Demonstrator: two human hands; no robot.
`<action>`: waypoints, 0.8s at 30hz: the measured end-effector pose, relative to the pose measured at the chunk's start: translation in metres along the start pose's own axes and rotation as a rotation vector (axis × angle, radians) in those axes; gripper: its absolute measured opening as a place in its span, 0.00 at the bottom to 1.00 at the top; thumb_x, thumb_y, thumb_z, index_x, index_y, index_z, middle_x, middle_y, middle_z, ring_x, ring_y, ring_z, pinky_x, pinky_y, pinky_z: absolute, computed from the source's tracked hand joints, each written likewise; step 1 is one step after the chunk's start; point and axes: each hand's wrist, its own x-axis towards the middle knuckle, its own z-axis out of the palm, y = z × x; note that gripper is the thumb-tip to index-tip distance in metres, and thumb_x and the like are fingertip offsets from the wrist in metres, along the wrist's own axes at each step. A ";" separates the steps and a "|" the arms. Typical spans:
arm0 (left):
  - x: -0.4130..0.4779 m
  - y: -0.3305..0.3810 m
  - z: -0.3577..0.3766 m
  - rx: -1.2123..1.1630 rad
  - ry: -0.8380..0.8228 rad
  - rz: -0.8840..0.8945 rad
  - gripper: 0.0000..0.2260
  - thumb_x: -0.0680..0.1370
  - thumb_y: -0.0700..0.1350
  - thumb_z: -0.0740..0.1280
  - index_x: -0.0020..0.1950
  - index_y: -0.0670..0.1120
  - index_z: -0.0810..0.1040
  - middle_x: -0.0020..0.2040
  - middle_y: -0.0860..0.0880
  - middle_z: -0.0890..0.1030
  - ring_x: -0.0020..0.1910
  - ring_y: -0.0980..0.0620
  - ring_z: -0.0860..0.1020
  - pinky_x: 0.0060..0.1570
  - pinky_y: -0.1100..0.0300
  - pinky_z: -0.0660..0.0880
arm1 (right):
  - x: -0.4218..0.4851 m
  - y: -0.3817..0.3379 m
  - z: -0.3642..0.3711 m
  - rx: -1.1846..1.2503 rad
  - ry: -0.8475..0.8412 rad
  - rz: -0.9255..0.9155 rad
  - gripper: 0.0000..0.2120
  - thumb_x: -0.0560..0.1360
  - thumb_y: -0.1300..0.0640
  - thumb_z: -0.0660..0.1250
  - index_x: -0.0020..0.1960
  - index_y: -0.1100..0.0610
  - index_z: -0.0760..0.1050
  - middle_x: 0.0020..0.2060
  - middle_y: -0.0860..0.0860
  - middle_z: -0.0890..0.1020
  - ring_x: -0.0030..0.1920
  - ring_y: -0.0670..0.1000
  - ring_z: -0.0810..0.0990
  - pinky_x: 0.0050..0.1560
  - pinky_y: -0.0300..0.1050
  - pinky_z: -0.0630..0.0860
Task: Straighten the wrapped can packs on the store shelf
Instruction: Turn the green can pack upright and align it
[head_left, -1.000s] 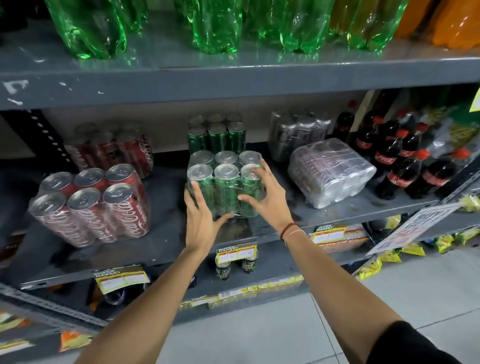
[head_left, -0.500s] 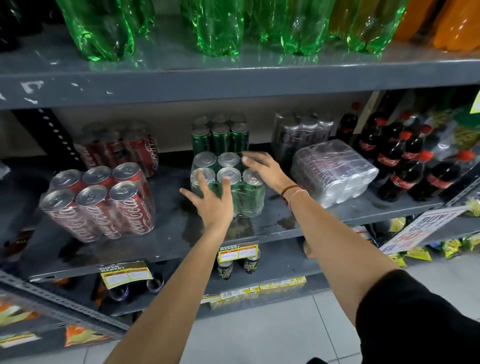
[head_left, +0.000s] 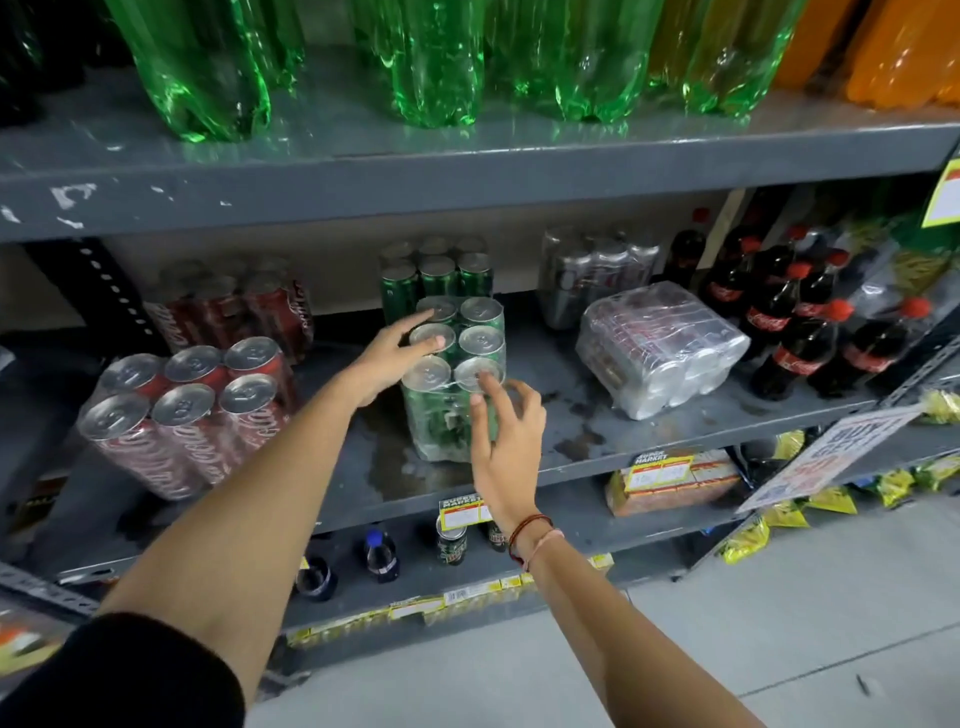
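A shrink-wrapped pack of green cans stands upright at the middle of the grey shelf, its narrow end facing me. My left hand lies against its left side with fingers over the can tops. My right hand presses on its front right corner, fingers spread on the wrap. To the left a wrapped pack of red cola cans leans tilted toward me. On the right a wrapped pack of silver cans lies on its side, skewed.
More packs stand at the back: red, green and silver. Cola bottles crowd the right end. Big green bottles fill the shelf above. A promo sign juts out at the right edge. Wet patches mark the shelf.
The green pack has been turned from wide side forward to narrow end forward. My left hand moved up onto its left top, and my right hand came round to its front.
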 end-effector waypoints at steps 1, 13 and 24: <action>-0.002 0.002 0.000 0.025 0.042 0.004 0.23 0.75 0.51 0.68 0.70 0.52 0.69 0.72 0.48 0.69 0.69 0.51 0.67 0.63 0.61 0.66 | 0.003 0.000 -0.004 0.041 -0.018 0.002 0.17 0.79 0.45 0.56 0.64 0.47 0.73 0.57 0.48 0.68 0.57 0.48 0.67 0.55 0.37 0.65; -0.086 0.011 0.129 0.003 0.590 -0.079 0.52 0.64 0.60 0.75 0.77 0.52 0.44 0.75 0.37 0.32 0.75 0.34 0.39 0.70 0.38 0.50 | 0.161 0.001 -0.006 -0.092 -0.621 0.108 0.34 0.73 0.37 0.64 0.75 0.45 0.59 0.78 0.54 0.52 0.77 0.55 0.46 0.75 0.54 0.47; -0.048 -0.020 0.045 0.100 0.352 0.056 0.51 0.56 0.49 0.82 0.73 0.53 0.58 0.76 0.38 0.51 0.75 0.39 0.55 0.71 0.48 0.60 | 0.131 0.012 -0.016 -0.356 -0.449 0.058 0.36 0.67 0.32 0.66 0.71 0.45 0.66 0.67 0.61 0.62 0.68 0.65 0.60 0.68 0.54 0.62</action>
